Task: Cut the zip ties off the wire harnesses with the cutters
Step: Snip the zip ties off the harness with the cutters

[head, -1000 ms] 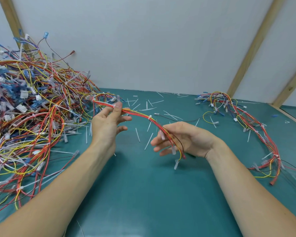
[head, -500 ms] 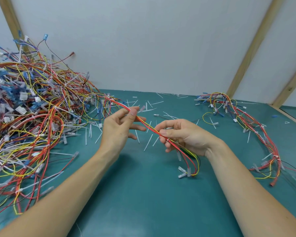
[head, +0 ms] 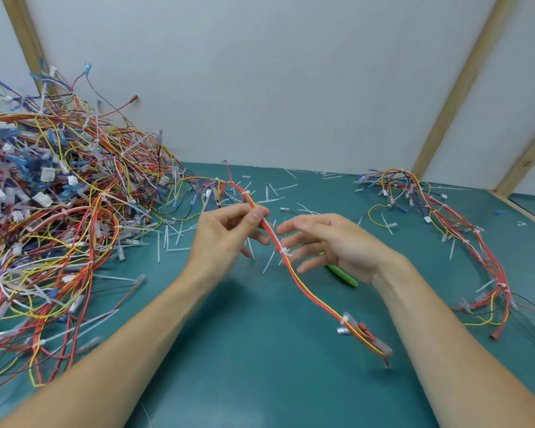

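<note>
My left hand (head: 226,239) pinches a red, orange and yellow wire harness (head: 309,291) between thumb and fingers. The harness runs from the big pile down to the right, ending in loose connectors near my right forearm. White zip ties sit on it, one (head: 284,251) just below my left fingers and one (head: 346,319) near its lower end. My right hand (head: 331,245) hovers beside the harness with fingers spread, holding nothing. The green handle of the cutters (head: 343,275) lies on the mat, partly hidden under my right hand.
A large tangled pile of harnesses (head: 50,217) fills the left of the green mat (head: 244,366). A smaller bundle of harnesses (head: 464,236) lies at the right. Several cut white zip-tie pieces (head: 173,239) are scattered across the middle. A white wall stands behind.
My right hand let go of the harness and opened. The harness's free end dropped and swung toward me on the right. My left hand shifted right, still pinching the wires.
</note>
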`<state>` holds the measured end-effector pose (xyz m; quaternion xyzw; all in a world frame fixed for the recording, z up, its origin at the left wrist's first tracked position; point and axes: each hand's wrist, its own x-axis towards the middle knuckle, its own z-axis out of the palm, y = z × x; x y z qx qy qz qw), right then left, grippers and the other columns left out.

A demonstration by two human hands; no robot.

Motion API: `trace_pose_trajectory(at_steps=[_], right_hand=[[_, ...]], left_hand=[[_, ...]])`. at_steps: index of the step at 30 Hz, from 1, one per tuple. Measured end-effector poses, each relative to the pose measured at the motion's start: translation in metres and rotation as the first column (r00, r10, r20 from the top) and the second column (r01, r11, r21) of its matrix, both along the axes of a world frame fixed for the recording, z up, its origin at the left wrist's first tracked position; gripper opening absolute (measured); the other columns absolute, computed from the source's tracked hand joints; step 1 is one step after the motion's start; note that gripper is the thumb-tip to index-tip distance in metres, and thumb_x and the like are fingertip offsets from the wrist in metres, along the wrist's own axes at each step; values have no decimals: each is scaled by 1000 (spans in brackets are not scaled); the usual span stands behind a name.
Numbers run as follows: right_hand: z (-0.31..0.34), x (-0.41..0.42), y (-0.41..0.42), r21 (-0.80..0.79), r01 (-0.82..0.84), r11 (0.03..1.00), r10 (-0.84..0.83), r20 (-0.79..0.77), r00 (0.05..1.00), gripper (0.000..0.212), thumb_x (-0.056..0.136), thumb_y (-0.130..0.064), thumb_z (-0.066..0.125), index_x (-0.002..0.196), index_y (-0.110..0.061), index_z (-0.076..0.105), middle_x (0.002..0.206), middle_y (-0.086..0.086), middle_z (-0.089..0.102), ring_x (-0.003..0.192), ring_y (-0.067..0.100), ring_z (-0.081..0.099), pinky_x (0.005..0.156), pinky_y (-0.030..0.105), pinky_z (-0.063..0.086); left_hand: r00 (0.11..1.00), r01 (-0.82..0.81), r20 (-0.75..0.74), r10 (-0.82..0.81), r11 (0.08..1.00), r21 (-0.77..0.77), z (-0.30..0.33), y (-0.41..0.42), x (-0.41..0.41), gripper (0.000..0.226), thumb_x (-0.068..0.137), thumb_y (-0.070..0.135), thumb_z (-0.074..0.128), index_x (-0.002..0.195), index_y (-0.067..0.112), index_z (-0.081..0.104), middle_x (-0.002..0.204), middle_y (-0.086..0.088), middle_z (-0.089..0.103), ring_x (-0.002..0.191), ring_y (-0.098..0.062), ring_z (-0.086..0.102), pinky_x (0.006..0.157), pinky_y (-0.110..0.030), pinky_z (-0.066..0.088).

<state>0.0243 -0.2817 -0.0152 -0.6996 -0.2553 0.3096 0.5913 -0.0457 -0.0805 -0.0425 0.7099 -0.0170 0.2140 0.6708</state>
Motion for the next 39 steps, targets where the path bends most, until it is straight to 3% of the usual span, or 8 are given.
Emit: trace_pose_trajectory(at_steps=[4, 7, 11, 16, 24, 28, 34, 39], right_hand=[[0, -9, 18, -21, 171, 985, -168, 102, 981, 54, 101, -58, 50, 99, -10, 74, 97, 9, 80, 94, 21, 77, 65, 31, 59], [-3, -12, 24, -38, 255, 966, -233, 294, 927, 36, 104, -45, 56, 97, -15, 75, 87, 5, 77, 85, 17, 76, 71, 37, 60], [-4, -16, 25, 62, 198, 978, -206, 197, 958, 26, 103, -27, 61, 107, -7, 76, 84, 6, 72, 70, 19, 69, 72, 30, 62], [-11, -11, 30, 93, 398, 913, -408, 132, 904, 18, 103, -20, 60, 96, -11, 75, 82, 1, 78, 68, 15, 74, 60, 28, 56], [-16, -3, 18, 384, 623, 681, -732, 361, 577, 25, 109, -34, 49, 98, -28, 70, 72, 3, 71, 41, 14, 56, 43, 21, 43], [-15, -9, 23, 372, 534, 759, -605, 707, 367, 23, 104, -42, 55, 112, -31, 74, 68, -22, 59, 59, 3, 52, 56, 11, 33], [-29, -18, 36, -128, 351, 927, -117, 792, 599, 30, 103, -41, 51, 92, -32, 78, 69, -10, 60, 69, 11, 54, 67, 35, 42], [-28, -21, 33, -177, 177, 968, -33, 612, 790, 19, 95, -39, 67, 82, -35, 81, 59, 2, 67, 51, 22, 63, 60, 22, 43]], left_hand=[[992, 121, 31, -126, 984, 130, -1, -7, -1, 19, 98, 19, 66, 82, 14, 75, 64, 3, 66, 47, -15, 58, 42, -17, 37], [983, 181, 7, -185, 967, 178, -4, -11, -3, 25, 98, 15, 65, 75, 23, 74, 63, -4, 67, 42, -17, 57, 44, -12, 38], [946, 325, -88, -313, 909, 262, -13, -17, -4, 23, 99, 17, 63, 82, 5, 72, 69, -5, 71, 43, -25, 62, 47, -25, 46], [884, 463, -229, -407, 827, 319, -17, -19, -8, 20, 100, 33, 61, 91, 23, 76, 74, -2, 76, 37, -23, 61, 42, -18, 41], [976, -186, 125, 177, 980, 63, -3, -1, 1, 31, 100, 27, 59, 76, 15, 72, 57, -6, 65, 43, -17, 50, 47, -21, 41], [963, -253, 109, 247, 966, 42, -3, 7, 6, 22, 100, 29, 58, 90, 16, 73, 72, 0, 71, 63, -9, 62, 61, -16, 46], [987, -76, -147, 61, 992, -98, -11, 4, 10, 32, 100, 39, 57, 82, 15, 70, 72, -2, 75, 58, -13, 67, 50, -21, 45], [954, -139, -287, 92, 979, -149, -12, 14, 10, 40, 92, 49, 66, 76, 12, 68, 64, 1, 70, 49, -12, 62, 38, -19, 38]])
